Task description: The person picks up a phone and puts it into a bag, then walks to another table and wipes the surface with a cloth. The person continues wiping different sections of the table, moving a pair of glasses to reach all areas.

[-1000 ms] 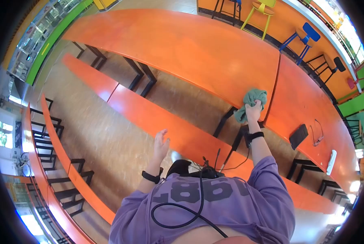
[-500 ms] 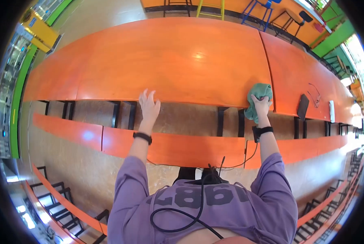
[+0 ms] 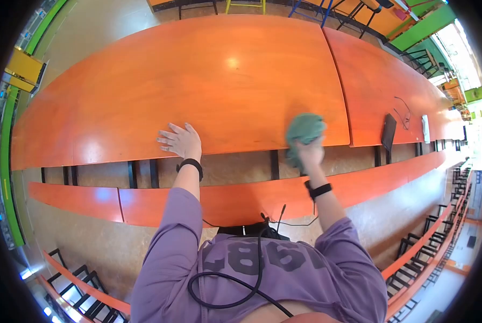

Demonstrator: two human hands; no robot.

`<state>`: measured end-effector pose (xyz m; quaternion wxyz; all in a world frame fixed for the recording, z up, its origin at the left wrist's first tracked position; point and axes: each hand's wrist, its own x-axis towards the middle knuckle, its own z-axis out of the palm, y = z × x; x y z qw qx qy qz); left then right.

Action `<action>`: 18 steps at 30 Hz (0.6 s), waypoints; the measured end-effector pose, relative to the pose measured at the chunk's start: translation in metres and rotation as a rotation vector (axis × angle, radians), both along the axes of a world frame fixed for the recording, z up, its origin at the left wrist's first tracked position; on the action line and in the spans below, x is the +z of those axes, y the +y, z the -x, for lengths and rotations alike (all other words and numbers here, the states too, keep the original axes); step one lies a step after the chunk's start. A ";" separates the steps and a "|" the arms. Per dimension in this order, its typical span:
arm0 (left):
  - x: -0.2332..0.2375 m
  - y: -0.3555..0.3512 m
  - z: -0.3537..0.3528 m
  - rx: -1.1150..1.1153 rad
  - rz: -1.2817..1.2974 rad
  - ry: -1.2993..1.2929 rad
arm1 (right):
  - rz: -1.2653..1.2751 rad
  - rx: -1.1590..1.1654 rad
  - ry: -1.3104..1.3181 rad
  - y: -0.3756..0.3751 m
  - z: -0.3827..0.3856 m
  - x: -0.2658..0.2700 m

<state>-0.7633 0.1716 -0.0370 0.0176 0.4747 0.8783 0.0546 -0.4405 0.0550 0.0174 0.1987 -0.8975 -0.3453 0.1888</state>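
A green cloth (image 3: 305,127) is bunched under my right hand (image 3: 311,153), which is closed on it and slightly blurred by motion. The cloth lies on the orange table (image 3: 208,81) close to its near edge, with a part of it hanging over. My left hand (image 3: 183,142) has its fingers spread at the near edge of the same table and holds nothing. It looks as if the palm rests on the tabletop.
On the right-hand table section lie a dark flat case (image 3: 388,131), a pair of glasses (image 3: 403,116) and a white object (image 3: 425,129). An orange bench (image 3: 227,199) runs between me and the table. A black cable (image 3: 260,258) loops over my shirt.
My right hand has moved the green cloth left along the near edge. My left hand has come down to the table edge with fingers spread. The view has shifted and tilted somewhat.
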 end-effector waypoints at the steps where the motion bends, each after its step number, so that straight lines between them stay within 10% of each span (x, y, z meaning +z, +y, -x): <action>1: 0.002 0.000 0.001 0.002 0.031 -0.004 | -0.063 0.111 0.018 0.001 0.032 0.001; 5: 0.006 0.001 0.001 0.000 0.074 -0.016 | -0.267 0.418 -0.070 0.020 0.122 -0.018; 11: 0.007 0.003 0.003 -0.005 0.059 -0.011 | -0.152 0.451 -0.095 0.007 0.053 -0.024; 18: 0.009 0.001 -0.001 0.013 0.080 -0.014 | 0.033 -0.095 -0.225 -0.017 -0.119 -0.013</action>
